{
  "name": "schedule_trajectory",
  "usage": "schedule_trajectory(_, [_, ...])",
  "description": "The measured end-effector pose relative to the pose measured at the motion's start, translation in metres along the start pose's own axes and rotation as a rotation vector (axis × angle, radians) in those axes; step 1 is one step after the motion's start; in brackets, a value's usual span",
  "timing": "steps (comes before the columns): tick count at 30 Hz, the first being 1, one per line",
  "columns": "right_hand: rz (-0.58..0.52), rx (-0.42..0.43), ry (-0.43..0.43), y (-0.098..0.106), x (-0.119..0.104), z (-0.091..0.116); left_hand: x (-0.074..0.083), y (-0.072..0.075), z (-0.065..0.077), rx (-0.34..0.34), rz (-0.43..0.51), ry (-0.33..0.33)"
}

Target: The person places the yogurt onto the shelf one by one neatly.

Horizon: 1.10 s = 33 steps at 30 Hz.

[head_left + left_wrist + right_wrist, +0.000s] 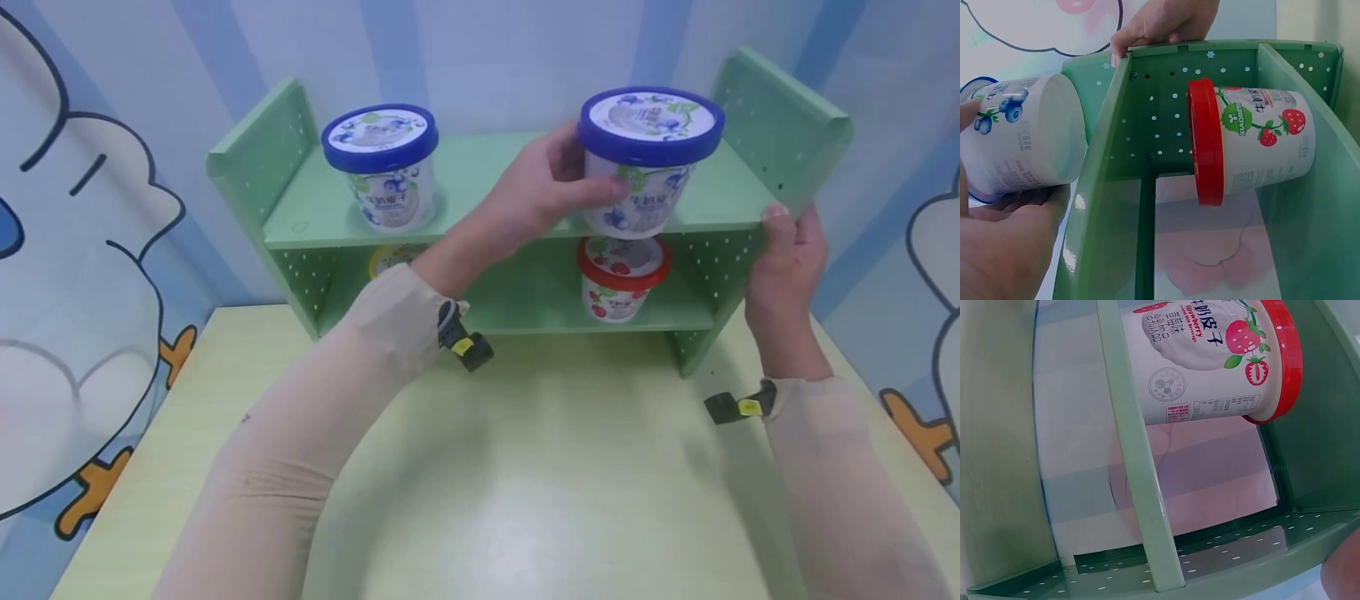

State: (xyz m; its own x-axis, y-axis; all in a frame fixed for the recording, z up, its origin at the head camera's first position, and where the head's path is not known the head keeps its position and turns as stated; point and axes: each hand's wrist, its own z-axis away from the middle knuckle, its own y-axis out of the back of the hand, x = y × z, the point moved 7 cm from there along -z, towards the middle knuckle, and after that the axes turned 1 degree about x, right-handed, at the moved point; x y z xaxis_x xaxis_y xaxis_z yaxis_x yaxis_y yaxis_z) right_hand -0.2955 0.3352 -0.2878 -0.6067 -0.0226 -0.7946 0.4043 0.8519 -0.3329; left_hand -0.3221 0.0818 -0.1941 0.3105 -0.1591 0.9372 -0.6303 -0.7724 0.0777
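Note:
My left hand (536,179) grips a white tub with a blue lid and blueberry print (637,196), thumb across its front. In the left wrist view that blueberry tub (1019,134) shows its base just above the upper shelf board. My right hand (787,267) holds the right side panel (795,133) of the green shelf near its front edge, thumb on the inner side. A second blue-lidded tub (390,196) stands upright on the upper board at the left. Below the held tub, a red-lidded strawberry tub (615,300) stands on the lower board.
A yellow-lidded tub (390,257) on the lower board is mostly hidden behind my left forearm. The shelf stands at the back of a pale table (525,467), against a blue striped wall (510,67) with cartoon drawings. Each wrist wears a small black camera (472,346).

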Motion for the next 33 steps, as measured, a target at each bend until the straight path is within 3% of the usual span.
schedule_trajectory(19, [0.051,-0.013,-0.032,0.002,0.002,-0.002,-0.004,0.009,-0.017,0.023,-0.092,0.07])
schedule_trajectory(33, [0.048,0.002,0.003,0.002,0.002,0.0,-0.013,0.012,-0.026,0.014,-0.159,0.171])
